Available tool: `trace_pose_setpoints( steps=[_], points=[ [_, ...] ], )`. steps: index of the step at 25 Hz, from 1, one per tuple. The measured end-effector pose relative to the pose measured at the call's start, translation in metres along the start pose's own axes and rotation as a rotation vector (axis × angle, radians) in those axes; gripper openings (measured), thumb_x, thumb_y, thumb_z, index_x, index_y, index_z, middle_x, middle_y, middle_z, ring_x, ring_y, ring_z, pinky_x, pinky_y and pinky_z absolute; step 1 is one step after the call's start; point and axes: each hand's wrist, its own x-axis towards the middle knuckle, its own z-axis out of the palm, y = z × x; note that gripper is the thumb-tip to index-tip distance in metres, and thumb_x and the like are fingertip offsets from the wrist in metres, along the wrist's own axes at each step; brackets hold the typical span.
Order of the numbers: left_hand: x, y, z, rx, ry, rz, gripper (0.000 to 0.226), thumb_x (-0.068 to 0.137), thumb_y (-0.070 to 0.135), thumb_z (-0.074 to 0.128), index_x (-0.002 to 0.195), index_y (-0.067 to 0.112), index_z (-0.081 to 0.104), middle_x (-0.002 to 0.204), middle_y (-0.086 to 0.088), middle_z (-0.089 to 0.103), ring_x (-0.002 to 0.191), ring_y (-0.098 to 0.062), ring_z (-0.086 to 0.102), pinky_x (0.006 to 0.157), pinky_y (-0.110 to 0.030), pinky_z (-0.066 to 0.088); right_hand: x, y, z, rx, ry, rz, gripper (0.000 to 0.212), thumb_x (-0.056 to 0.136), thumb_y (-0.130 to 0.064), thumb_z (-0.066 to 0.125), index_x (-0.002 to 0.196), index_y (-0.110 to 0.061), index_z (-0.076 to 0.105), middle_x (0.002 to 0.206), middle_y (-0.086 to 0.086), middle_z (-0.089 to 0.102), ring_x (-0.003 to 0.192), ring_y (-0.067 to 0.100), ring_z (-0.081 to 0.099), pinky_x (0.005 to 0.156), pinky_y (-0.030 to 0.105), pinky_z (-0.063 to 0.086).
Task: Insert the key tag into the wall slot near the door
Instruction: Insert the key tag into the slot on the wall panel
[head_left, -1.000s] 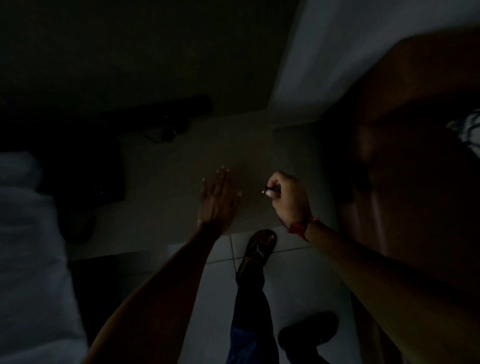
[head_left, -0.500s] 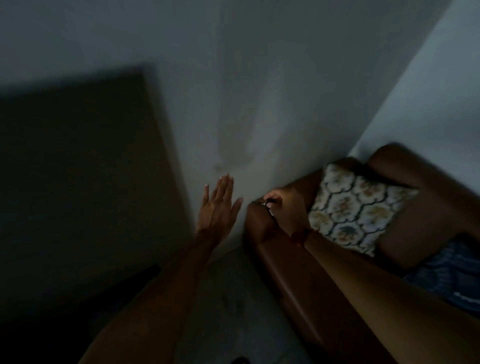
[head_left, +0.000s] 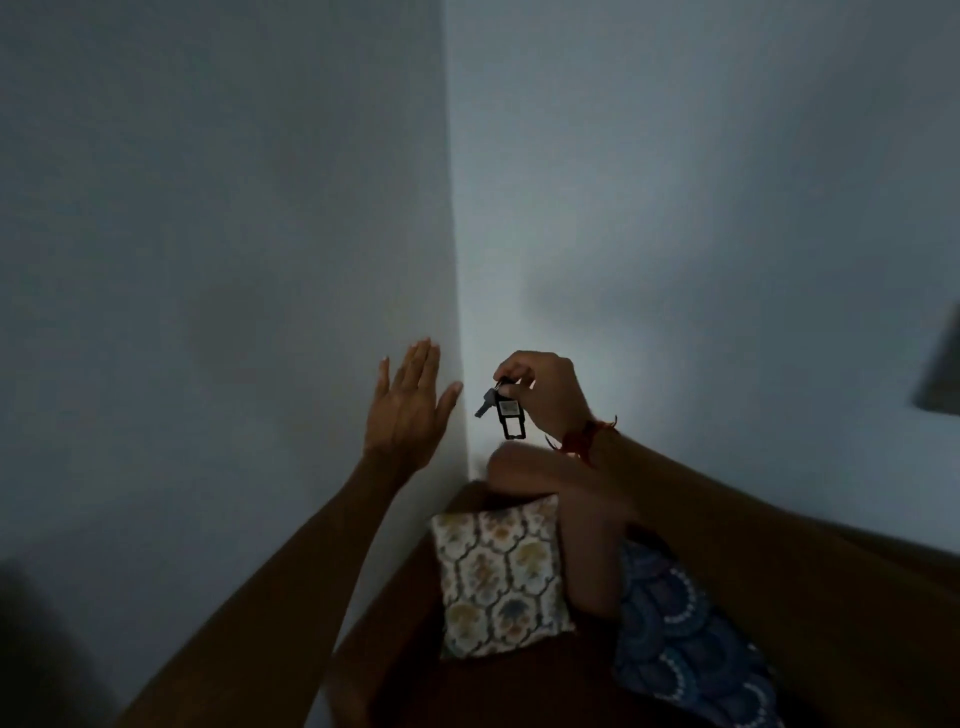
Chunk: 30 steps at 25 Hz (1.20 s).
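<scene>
Key tag (head_left: 509, 420), black rectangular frame with pale insert, hangs with a key (head_left: 485, 406) from the right hand (head_left: 545, 395); fingertips pinched shut on the ring. Position: in front of the wall corner (head_left: 457, 291), bare wall all round. Left hand (head_left: 408, 410) flat, fingers spread, empty. Below: brown sofa (head_left: 415, 597), patterned cushion (head_left: 501, 577), blue fabric (head_left: 685, 639). Lighting dim.

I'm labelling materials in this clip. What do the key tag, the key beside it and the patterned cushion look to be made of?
Key tag: probably hard black plastic, matte, with a pale label and an open frame at its lower end.
Key: likely metal, though the dim light shows only a dark, dull shape.
Patterned cushion: woven fabric, matte, with a printed floral lattice.
</scene>
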Motion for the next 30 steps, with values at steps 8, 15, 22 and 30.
trace_pose_setpoints(
  steps=[8, 15, 22, 30],
  points=[
    [0.116, 0.239, -0.018, -0.120, 0.162, 0.274, 0.070, 0.107, 0.053, 0.026, 0.155, 0.002, 0.036, 0.163, -0.016, 0.036, 0.154, -0.028, 0.028, 0.126, -0.055, 0.020, -0.015, 0.031, -0.266, -0.185, 0.267, 0.024, 0.015, 0.072, 0.002, 0.071, 0.081, -0.010, 0.072, 0.077, 0.010, 0.075, 0.057, -0.008, 0.060, 0.053, 0.001, 0.040],
    [0.166, 0.452, 0.000, -0.243, 0.191, 0.372, 0.076, 0.105, 0.058, 0.020, 0.158, 0.004, 0.030, 0.167, -0.014, 0.029, 0.157, -0.024, 0.021, 0.127, -0.054, 0.016, -0.073, 0.083, -0.456, -0.341, 0.431, 0.054, 0.013, 0.072, 0.004, 0.072, 0.082, -0.004, 0.073, 0.078, 0.013, 0.074, 0.056, -0.016, 0.057, 0.053, -0.001, 0.040],
    [0.185, 0.597, 0.032, -0.310, 0.160, 0.482, 0.076, 0.105, 0.058, 0.021, 0.158, 0.004, 0.029, 0.167, -0.014, 0.029, 0.157, -0.025, 0.020, 0.127, -0.054, 0.015, -0.121, 0.142, -0.575, -0.410, 0.503, 0.160, 0.013, 0.075, -0.001, 0.074, 0.086, -0.008, 0.073, 0.077, 0.007, 0.071, 0.055, -0.013, 0.057, 0.052, -0.001, 0.040],
    [0.235, 0.708, 0.092, -0.358, 0.118, 0.577, 0.077, 0.104, 0.058, 0.020, 0.158, 0.005, 0.028, 0.167, -0.014, 0.027, 0.157, -0.025, 0.018, 0.127, -0.055, 0.013, -0.133, 0.223, -0.668, -0.465, 0.574, 0.257, 0.011, 0.078, -0.001, 0.072, 0.086, -0.010, 0.074, 0.083, 0.010, 0.074, 0.059, -0.002, 0.059, 0.054, -0.001, 0.042]
  ],
)
